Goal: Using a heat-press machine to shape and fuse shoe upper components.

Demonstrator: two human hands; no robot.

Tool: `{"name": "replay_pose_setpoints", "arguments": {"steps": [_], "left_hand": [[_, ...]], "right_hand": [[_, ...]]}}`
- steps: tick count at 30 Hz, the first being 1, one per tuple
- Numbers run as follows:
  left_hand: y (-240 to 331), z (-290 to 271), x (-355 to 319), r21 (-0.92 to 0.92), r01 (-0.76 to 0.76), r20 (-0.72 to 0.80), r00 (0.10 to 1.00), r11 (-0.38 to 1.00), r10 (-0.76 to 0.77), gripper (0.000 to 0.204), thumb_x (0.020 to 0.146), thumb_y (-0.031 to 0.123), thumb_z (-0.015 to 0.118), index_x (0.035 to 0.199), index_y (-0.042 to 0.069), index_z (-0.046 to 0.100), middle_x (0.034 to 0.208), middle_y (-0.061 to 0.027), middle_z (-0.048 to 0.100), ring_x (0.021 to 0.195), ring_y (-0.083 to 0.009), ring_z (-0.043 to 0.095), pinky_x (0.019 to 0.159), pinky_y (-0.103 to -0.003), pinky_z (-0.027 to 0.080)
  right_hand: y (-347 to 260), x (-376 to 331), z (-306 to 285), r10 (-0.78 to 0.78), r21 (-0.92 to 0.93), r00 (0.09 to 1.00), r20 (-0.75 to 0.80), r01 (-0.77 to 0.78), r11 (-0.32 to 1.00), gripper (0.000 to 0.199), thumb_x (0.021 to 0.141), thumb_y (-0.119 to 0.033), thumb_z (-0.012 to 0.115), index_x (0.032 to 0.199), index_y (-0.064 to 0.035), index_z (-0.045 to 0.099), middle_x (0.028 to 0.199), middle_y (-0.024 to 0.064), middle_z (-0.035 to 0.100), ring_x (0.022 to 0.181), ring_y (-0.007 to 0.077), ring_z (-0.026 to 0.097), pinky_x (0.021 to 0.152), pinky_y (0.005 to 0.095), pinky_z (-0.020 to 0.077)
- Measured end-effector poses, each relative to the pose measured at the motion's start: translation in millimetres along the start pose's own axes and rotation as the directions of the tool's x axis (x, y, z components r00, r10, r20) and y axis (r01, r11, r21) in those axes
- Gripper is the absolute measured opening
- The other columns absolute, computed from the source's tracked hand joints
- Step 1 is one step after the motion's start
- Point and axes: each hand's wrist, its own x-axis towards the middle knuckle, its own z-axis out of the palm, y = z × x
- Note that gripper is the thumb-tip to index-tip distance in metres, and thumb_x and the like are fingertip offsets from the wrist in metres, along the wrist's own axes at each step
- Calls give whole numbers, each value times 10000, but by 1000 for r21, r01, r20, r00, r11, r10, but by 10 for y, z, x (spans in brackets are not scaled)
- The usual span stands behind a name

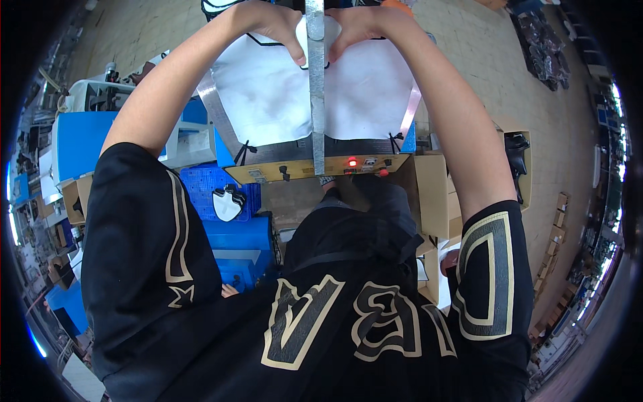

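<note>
left hand (271,27): at 11 o'clock; fingers curled, pinching the white piece (268,94) beside the bar (315,87)
right hand (358,27): at 12 o'clock; the same pinch from the bar's other side
white piece: flat on the plate (214,107), under the bar
doing it well: likely even tension from both hands; fingertips kept off the bar
blue crate (201,187): at 9 o'clock; holds a white-and-black piece (228,201)
box (526,167): at 3 o'clock; dark items inside

Workshop floor (482,40) of pale square tiles. Blue plastic crate (201,184) and blue bins (80,141) at left, open cardboard boxes (432,194) at right. Dark goods piled on floor top right (542,47). Cluttered shelves along left rim (33,221); bright windows at far right rim (616,134).
</note>
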Motion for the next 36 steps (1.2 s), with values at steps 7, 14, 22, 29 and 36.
{"name": "replay_pose_setpoints", "arguments": {"steps": [7, 14, 22, 29, 36], "left_hand": [[39, 94, -47, -125, 18, -94, 995, 992, -30, 749, 704, 513, 831, 1260, 40, 664, 1268, -184, 656, 1168, -326, 619, 1001, -381, 482], [224, 87, -105, -195, 214, -146, 959, 957, -244, 765, 623, 437, 898, 1214, -2, 689, 1168, -186, 704, 1070, -324, 669, 965, -360, 507], [634, -55, -327, -161, 193, -110, 971, 968, -212, 744, 641, 420, 883, 1219, -4, 683, 1179, -205, 697, 1089, -340, 659, 983, -361, 493], [511, -40, -248, -152, 156, -111, 979, 976, -174, 668, 673, 389, 873, 1221, 49, 701, 1169, -178, 707, 1080, -325, 659, 991, -363, 486], [-5, 73, -136, -109, 92, -116, 988, 990, -105, 598, 767, 398, 821, 1235, 51, 688, 1228, -173, 680, 1115, -304, 643, 1003, -373, 482]], "right_hand": [[-5, 200, 1, 301, 126, 911, 283, -346, 930, 1132, 584, -404, 893, 1523, -65, 359, 1281, 211, 642, 1121, 332, 664, 1002, 425, 527], [22, 196, 24, 283, 145, 926, 250, -325, 935, 1110, 580, -381, 888, 1515, -70, 378, 1269, 217, 647, 1090, 335, 678, 985, 432, 543], [164, 231, 157, 309, 104, 935, 175, -329, 938, 1092, 563, -388, 887, 1497, -76, 415, 1245, 220, 662, 1069, 330, 690, 977, 406, 548], [202, 238, 206, 300, 121, 943, 144, -317, 940, 1094, 547, -376, 900, 1484, -61, 432, 1242, 217, 665, 1071, 327, 690, 974, 394, 549], [-6, 208, 132, 279, 177, 951, 133, -300, 937, 1044, 542, -374, 917, 1437, -45, 495, 1252, 211, 664, 1077, 343, 687, 985, 396, 540]]}}
